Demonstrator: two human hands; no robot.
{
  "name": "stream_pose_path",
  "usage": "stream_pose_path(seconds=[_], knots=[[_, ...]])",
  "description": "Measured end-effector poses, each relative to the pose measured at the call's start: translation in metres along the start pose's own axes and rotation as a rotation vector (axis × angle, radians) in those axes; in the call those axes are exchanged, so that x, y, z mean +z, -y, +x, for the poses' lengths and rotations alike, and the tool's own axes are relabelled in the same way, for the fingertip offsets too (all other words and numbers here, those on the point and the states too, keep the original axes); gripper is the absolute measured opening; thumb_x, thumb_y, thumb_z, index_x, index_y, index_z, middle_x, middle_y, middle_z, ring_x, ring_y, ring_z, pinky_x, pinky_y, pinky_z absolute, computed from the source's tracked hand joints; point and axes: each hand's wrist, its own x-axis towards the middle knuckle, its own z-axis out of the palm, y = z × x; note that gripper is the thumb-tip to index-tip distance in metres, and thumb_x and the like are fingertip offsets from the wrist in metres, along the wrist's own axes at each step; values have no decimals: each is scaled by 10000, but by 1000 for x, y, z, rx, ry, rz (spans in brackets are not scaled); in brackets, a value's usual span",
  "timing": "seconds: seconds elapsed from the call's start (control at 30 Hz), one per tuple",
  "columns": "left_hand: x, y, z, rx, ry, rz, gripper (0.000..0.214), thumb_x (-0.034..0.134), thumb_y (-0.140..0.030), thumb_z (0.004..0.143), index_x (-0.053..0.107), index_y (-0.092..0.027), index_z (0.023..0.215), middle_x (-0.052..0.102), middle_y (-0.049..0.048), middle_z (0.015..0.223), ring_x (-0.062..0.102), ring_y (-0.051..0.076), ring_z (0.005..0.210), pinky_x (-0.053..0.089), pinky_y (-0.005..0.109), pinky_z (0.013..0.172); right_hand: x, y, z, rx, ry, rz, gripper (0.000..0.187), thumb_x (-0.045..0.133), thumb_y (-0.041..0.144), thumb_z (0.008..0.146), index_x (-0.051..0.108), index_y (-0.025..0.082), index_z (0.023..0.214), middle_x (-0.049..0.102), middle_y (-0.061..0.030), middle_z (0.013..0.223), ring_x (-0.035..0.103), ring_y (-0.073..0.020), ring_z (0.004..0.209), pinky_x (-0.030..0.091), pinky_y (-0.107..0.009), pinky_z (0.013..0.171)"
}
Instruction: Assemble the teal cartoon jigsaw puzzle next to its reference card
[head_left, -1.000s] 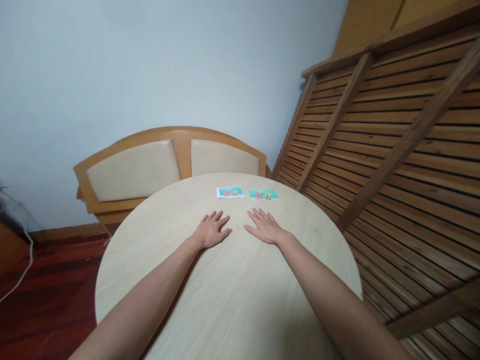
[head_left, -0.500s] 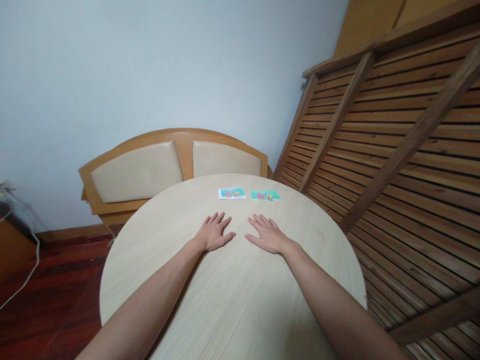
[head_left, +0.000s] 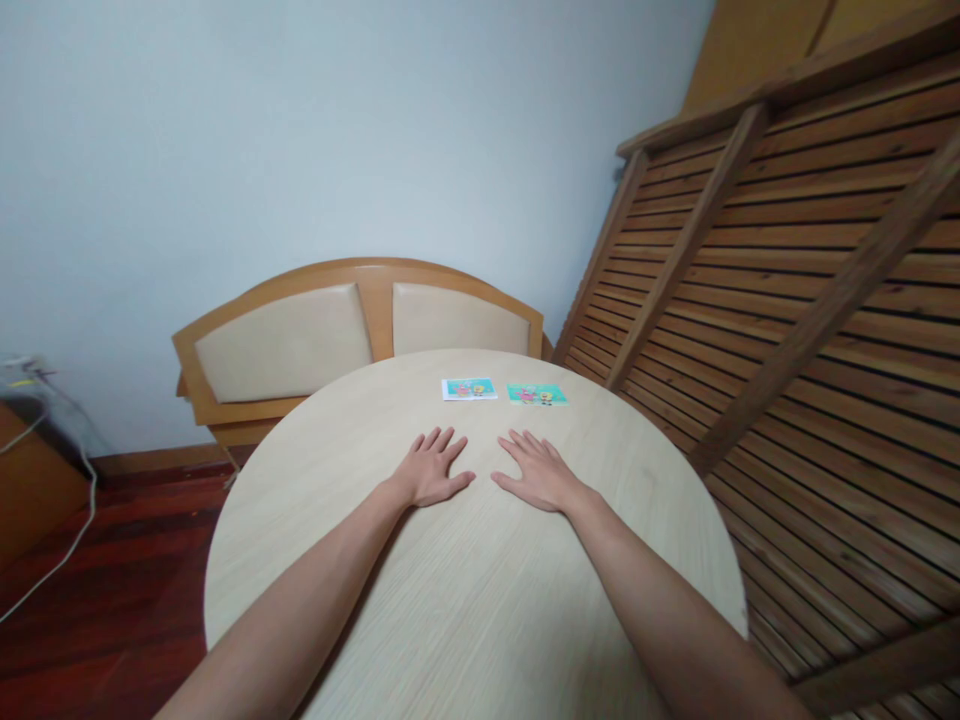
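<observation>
Palm down on the round pale wood table [head_left: 480, 600], my left hand [head_left: 431, 470] lies flat with its fingers spread. My right hand [head_left: 535, 472] rests the same way beside it, a small gap between the two thumbs. Neither hand holds anything. Beyond my fingertips, two flat picture cards lie side by side near the far edge. The left card [head_left: 469, 389] has a white border and a turquoise cartoon picture. The right card [head_left: 537, 395] is green and turquoise with similar pink and yellow cartoon figures. Both cards are apart from my hands.
A wooden headboard [head_left: 381, 310] with cream padded panels stands behind the table against a pale wall [head_left: 375, 120]. On the right leans a large slatted wooden frame [head_left: 795, 330]. At left, a white cable [head_left: 82, 530] hangs over the dark red floor [head_left: 142, 600].
The camera view has shifted slightly, moving the background a little to the right in the picture. Both hands and both cards keep their places on the table.
</observation>
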Motion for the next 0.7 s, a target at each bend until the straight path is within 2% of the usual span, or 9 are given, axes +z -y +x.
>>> stream_pose_path(seconds=[0.27, 0.37, 0.43, 0.5, 0.53, 0.63, 0.7], knots=[[-1, -5, -6, -16, 9, 22, 757, 274, -693, 946, 297, -236, 1550, 181, 115, 1627, 170, 353, 1498, 181, 541, 1195, 1, -1, 0, 5, 8, 4, 926, 312, 824, 842, 260, 251, 1568, 121, -64, 1652, 65, -295, 1523, 40, -495, 1213], [-13, -3, -20, -8, 62, -5, 754, 280, -687, 949, 333, -218, 1536, 239, 131, 1608, 213, 347, 1488, 216, 528, 1190, 1, -1, -1, -4, 15, 10, 977, 301, 862, 813, 256, 246, 1570, 117, -72, 1652, 67, -300, 1522, 40, -499, 1213], [-26, 1, -38, 33, 60, -61, 687, 287, -640, 968, 405, -217, 1496, 346, 105, 1570, 287, 296, 1470, 250, 465, 1196, 1, -2, -1, -3, 21, 13, 994, 300, 873, 803, 249, 245, 1572, 112, -72, 1653, 63, -303, 1522, 39, -498, 1214], [-40, 10, -62, 1, -37, -149, 662, 325, -615, 966, 458, -190, 1457, 429, 98, 1525, 382, 268, 1423, 270, 420, 1199, 1, -3, 0, -5, 25, 17, 999, 292, 876, 801, 248, 242, 1572, 116, -73, 1652, 60, -303, 1522, 37, -497, 1215], [-45, 15, -77, -42, -123, -207, 649, 330, -614, 963, 500, -185, 1418, 490, 95, 1481, 441, 259, 1380, 309, 408, 1181, 1, -4, 1, -6, 28, 19, 999, 284, 876, 803, 249, 239, 1572, 118, -75, 1652, 64, -303, 1522, 37, -499, 1215], [-52, 33, -130, -271, -475, -388, 597, 356, -638, 929, 595, -202, 1261, 621, 86, 1325, 568, 272, 1231, 477, 412, 1032, 0, -7, 8, 17, 56, 16, 1022, 251, 883, 801, 212, 225, 1581, 91, -83, 1653, 55, -311, 1522, 27, -524, 1212], [-46, 46, -171, -403, -726, -440, 533, 382, -634, 900, 629, -218, 1123, 673, 56, 1203, 600, 277, 1168, 482, 425, 1026, -1, -10, 17, 68, 80, 2, 1044, 233, 886, 799, 157, 211, 1591, 49, -89, 1655, 26, -322, 1522, 9, -549, 1206]])
